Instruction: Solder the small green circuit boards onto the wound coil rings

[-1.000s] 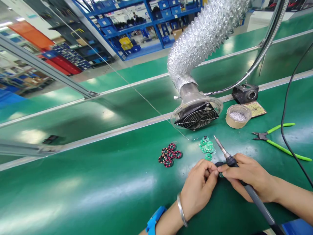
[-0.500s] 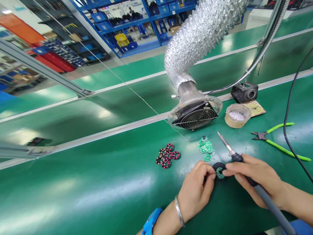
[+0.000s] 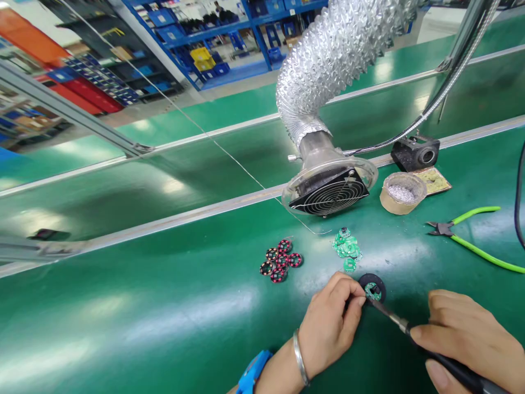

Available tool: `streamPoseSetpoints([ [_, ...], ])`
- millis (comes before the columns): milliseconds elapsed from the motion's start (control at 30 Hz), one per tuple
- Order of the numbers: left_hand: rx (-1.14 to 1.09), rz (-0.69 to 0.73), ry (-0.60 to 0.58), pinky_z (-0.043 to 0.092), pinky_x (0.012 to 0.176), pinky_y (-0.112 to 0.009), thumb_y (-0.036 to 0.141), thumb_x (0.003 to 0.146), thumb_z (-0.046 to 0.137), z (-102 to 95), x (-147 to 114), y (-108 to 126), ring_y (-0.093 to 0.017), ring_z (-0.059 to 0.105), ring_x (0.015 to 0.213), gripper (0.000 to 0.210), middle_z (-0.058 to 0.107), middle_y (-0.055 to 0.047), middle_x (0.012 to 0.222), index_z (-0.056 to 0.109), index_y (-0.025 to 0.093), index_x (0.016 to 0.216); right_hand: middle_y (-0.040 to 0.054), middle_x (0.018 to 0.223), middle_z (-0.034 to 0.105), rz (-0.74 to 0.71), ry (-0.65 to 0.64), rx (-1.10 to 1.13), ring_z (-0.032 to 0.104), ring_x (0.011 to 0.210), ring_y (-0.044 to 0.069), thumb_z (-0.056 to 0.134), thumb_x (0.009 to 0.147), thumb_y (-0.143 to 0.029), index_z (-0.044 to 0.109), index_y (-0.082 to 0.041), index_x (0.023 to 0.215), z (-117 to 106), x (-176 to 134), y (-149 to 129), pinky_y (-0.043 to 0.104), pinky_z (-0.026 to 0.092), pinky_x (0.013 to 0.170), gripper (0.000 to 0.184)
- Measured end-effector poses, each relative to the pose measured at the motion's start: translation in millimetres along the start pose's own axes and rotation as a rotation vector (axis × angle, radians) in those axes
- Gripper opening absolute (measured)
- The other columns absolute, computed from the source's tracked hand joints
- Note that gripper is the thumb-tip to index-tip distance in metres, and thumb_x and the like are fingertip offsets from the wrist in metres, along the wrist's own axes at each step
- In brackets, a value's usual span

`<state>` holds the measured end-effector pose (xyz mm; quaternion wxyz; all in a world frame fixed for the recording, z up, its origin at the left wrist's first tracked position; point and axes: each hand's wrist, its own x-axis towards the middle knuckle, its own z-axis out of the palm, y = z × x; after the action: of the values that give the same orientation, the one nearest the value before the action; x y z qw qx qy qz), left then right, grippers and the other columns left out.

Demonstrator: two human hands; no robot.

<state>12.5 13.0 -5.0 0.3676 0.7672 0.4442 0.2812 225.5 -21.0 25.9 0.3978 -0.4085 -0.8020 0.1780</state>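
A black ring (image 3: 380, 282) with a round green circuit board (image 3: 372, 291) inside it lies on the green table. At its lower left edge, the thumb and forefinger of my left hand (image 3: 330, 317) are pinched together; what sits between the fingertips is too small to make out. My right hand (image 3: 471, 336) is closed around a soldering iron (image 3: 400, 323), whose tip is at the board's lower left, close to my left fingertips. Just beyond lies a small pile of green circuit boards (image 3: 348, 247). Several red-and-black ring-shaped parts (image 3: 282, 261) lie in a cluster farther left.
A fume extractor (image 3: 332, 194) on a silver duct overhangs the table's back. Behind my right hand stand a tub of metal shavings (image 3: 402, 196), a yellowish sponge tray (image 3: 433, 180) and a black iron stand (image 3: 416, 153). Green-handled cutters (image 3: 463, 235) lie at right. A thin wire (image 3: 241, 168) hangs across.
My right hand has let go of the ring's edge and moved back to the right. The soldering iron has swung from pointing away to touching down at the board. My left hand stays put.
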Motion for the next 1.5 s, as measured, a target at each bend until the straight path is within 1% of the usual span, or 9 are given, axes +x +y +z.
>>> streamPoseSetpoints([
  [333, -0.002, 0.015, 0.006, 0.045, 0.066, -0.026, 0.012, 0.091, 0.045, -0.1, -0.5, 0.7, -0.016, 0.056, 0.077, 0.01, 0.057, -0.004, 0.086, 0.05, 0.021, 0.089, 0.0046, 0.062, 0.059, 0.061, 0.038, 0.001, 0.061, 0.06, 0.028, 0.041, 0.091, -0.028, 0.052, -0.032, 0.107, 4.9, -0.9, -2.3, 0.043, 0.045, 0.051, 0.02],
  [567, -0.002, 0.016, 0.002, 0.046, 0.067, -0.026, 0.012, 0.091, 0.045, 0.2, -0.4, 0.8, -0.016, 0.056, 0.077, 0.01, 0.058, -0.005, 0.086, 0.05, 0.02, 0.09, 0.0041, 0.057, 0.056, 0.037, 0.008, -0.016, 0.062, 0.06, 0.029, 0.037, 0.094, -0.029, 0.05, -0.03, 0.105, 5.6, 1.2, 0.2, 0.042, 0.043, 0.05, 0.017],
  [700, -0.001, 0.018, 0.009, 0.046, 0.066, -0.026, 0.012, 0.091, 0.045, 0.4, -0.5, 0.4, -0.016, 0.056, 0.076, 0.01, 0.058, -0.005, 0.085, 0.05, 0.02, 0.09, 0.0035, 0.059, 0.059, 0.042, 0.022, -0.02, 0.063, 0.061, 0.027, 0.042, 0.09, -0.023, 0.052, -0.029, 0.103, 3.1, 2.1, -2.9, 0.04, 0.045, 0.051, 0.017],
  [800, 0.006, 0.021, 0.014, 0.046, 0.065, -0.025, 0.012, 0.09, 0.045, 0.0, -0.4, 0.7, -0.016, 0.056, 0.075, 0.01, 0.058, -0.004, 0.085, 0.05, 0.02, 0.089, 0.0028, 0.063, 0.063, 0.001, 0.025, -0.031, 0.064, 0.06, 0.024, 0.043, 0.09, -0.018, 0.055, -0.025, 0.1, 1.7, 4.9, -3.0, 0.038, 0.046, 0.053, 0.017],
  [967, 0.01, 0.025, 0.021, 0.046, 0.065, -0.025, 0.011, 0.09, 0.046, -0.2, 0.7, 1.0, -0.016, 0.056, 0.075, 0.01, 0.057, -0.004, 0.085, 0.05, 0.02, 0.089, 0.0028, 0.065, 0.063, -0.034, 0.021, -0.058, 0.065, 0.064, 0.022, 0.042, 0.093, -0.018, 0.059, -0.022, 0.096, -4.9, 10.3, -1.0, 0.034, 0.047, 0.052, 0.017],
  [1200, 0.005, 0.04, 0.023, 0.045, 0.065, -0.025, 0.011, 0.09, 0.044, 1.0, -0.6, -0.5, -0.016, 0.056, 0.075, 0.011, 0.057, -0.004, 0.085, 0.05, 0.02, 0.089, 0.0041, 0.069, 0.065, -0.001, 0.055, -0.048, 0.067, 0.067, 0.022, 0.053, 0.09, -0.022, 0.064, -0.024, 0.097, -20.2, 16.5, 0.4, 0.031, 0.053, 0.053, 0.013],
  [1367, 0.017, 0.036, 0.013, 0.046, 0.066, -0.026, 0.01, 0.09, 0.044, 0.5, -0.4, -1.2, -0.016, 0.056, 0.076, 0.012, 0.058, -0.005, 0.086, 0.05, 0.02, 0.089, 0.002, 0.075, 0.069, 0.041, 0.035, 0.08, 0.066, 0.062, 0.016, 0.051, 0.092, -0.018, 0.059, -0.021, 0.119, -5.8, 31.4, 11.4, 0.025, 0.055, 0.056, 0.028],
  [1433, 0.033, 0.037, 0.012, 0.046, 0.066, -0.026, 0.01, 0.09, 0.044, 0.4, 0.1, -1.4, -0.016, 0.056, 0.076, 0.012, 0.058, -0.004, 0.085, 0.05, 0.02, 0.089, 0.0013, 0.082, 0.07, 0.04, -0.02, 0.138, 0.066, 0.065, 0.013, 0.051, 0.093, -0.014, 0.057, -0.021, 0.12, 4.8, 38.3, 19.4, 0.023, 0.055, 0.061, 0.029],
  [1500, 0.052, 0.047, 0.022, 0.046, 0.066, -0.026, 0.01, 0.09, 0.044, 0.8, 0.2, -1.6, -0.016, 0.056, 0.076, 0.012, 0.058, -0.004, 0.085, 0.05, 0.02, 0.089, 0.0022, 0.088, 0.071, -0.008, -0.102, 0.163, 0.064, 0.068, 0.013, 0.051, 0.092, -0.011, 0.057, -0.021, 0.117, 14.5, 43.2, 27.9, 0.025, 0.054, 0.064, 0.028],
])
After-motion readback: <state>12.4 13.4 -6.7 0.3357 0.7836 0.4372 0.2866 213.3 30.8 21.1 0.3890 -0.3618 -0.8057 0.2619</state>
